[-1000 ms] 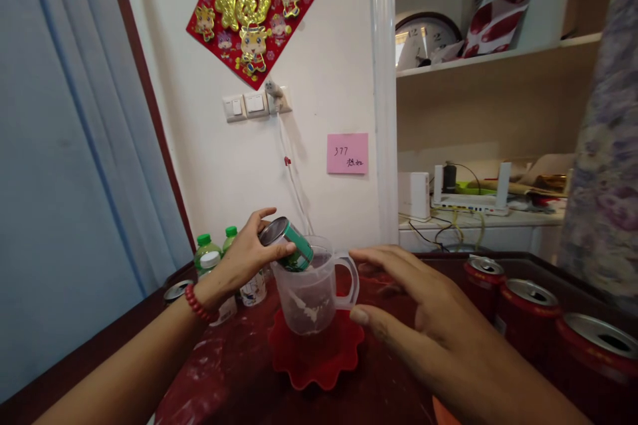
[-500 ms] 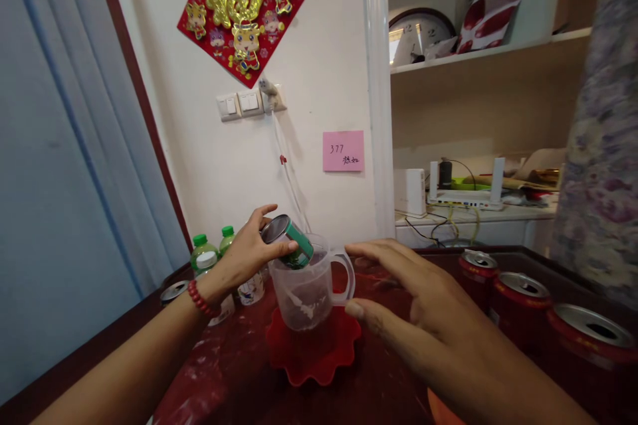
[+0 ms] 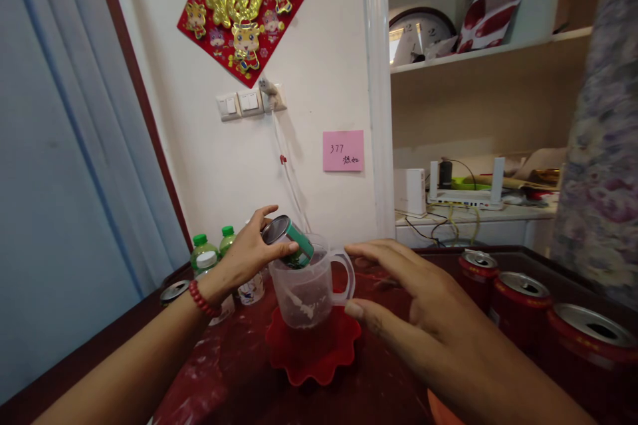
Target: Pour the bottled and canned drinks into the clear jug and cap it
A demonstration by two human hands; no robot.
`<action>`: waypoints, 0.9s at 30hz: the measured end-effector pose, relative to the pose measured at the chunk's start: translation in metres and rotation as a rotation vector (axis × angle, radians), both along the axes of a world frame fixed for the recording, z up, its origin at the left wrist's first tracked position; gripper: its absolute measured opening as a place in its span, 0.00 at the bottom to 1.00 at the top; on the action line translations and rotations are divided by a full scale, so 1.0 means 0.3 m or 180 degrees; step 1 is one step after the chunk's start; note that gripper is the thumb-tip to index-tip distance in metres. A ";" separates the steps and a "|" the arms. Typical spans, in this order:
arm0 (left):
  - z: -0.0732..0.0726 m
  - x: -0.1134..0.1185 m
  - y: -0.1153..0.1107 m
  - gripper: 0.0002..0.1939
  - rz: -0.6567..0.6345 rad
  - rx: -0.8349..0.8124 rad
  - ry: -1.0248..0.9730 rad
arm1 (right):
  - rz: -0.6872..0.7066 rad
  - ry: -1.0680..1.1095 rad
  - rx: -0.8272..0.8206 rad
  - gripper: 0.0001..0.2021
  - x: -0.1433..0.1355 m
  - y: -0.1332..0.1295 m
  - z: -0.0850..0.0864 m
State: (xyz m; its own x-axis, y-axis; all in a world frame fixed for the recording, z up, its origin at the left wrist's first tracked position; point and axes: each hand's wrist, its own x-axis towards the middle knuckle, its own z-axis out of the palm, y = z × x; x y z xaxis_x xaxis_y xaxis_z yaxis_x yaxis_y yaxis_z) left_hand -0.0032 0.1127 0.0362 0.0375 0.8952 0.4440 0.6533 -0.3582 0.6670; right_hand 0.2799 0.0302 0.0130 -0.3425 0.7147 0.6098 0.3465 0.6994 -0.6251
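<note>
My left hand grips a green and silver drink can. The can is tilted to the right over a clear plastic measuring jug, its lower end inside the jug's mouth. Whitish marks show on the jug's front. Beneath the jug lies a red wavy-edged dish. My right hand is held just right of the jug's handle, thumb and fingers apart, with nothing between them. Whether a fingertip touches the handle I cannot tell.
Green-capped bottles and another can stand at the left. Several red cans line the right side of the dark red table. A white router sits on the shelf behind. A cable hangs down the wall.
</note>
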 end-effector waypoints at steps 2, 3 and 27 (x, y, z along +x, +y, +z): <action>-0.003 -0.001 0.003 0.52 0.0003 -0.0001 0.0008 | 0.0028 -0.0007 -0.0002 0.22 0.000 0.001 0.001; -0.004 -0.001 0.005 0.52 0.0007 -0.0003 0.0013 | 0.0028 -0.0004 -0.0005 0.22 0.001 0.001 0.001; -0.055 -0.080 -0.098 0.49 0.0173 0.0266 -0.0321 | -0.0071 -0.0025 0.0029 0.18 0.000 -0.011 -0.001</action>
